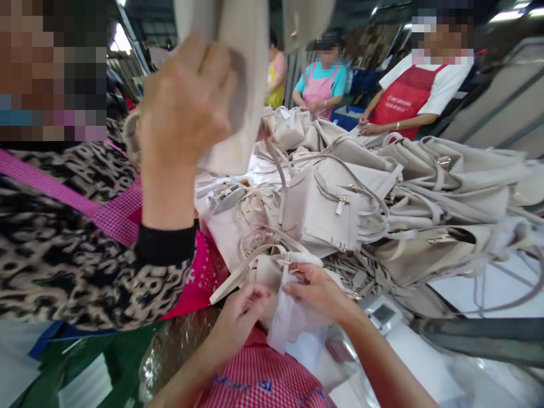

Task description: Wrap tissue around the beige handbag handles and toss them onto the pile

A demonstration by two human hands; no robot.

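Low in the middle of the head view, my right hand (317, 289) pinches the edge of a thin white sheet (289, 317) beside a beige bag (266, 271). My left hand (244, 311) is at the sheet's left side, its fingers curled together; whether anything lies between them is too blurred to tell. The beige bag rests just beyond both hands, with its strap (238, 276) reaching out to the left. Part of the bag is hidden behind the sheet and my fingers.
A co-worker's patterned sleeve (85, 266) and raised hand with a beige piece (242, 85) fill the left. Beige bags (323, 198) are heaped ahead and right. Several people stand across the table. A dark grey bar (484, 340) juts in at the right.
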